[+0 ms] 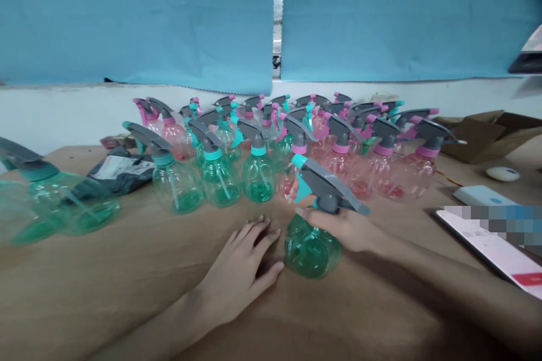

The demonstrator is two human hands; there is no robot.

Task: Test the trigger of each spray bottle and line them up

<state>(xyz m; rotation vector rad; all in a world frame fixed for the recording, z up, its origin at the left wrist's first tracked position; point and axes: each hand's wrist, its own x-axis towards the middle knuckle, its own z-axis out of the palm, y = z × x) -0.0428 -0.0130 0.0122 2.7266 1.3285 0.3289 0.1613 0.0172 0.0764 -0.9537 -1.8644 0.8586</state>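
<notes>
The right hand [347,230] is clenched around the neck of a green spray bottle [311,252], just under its grey trigger head, and the bottle stands on the brown table [127,293]. Just left of that bottle the left hand [241,273] lies released, palm down and fingers spread on the table, thumb close beside the bottle's side. Behind the bottle stand rows of green bottles [258,176] and pink bottles [381,172], with a grey bag [121,172] further left and a cardboard box [491,135] far right.
</notes>
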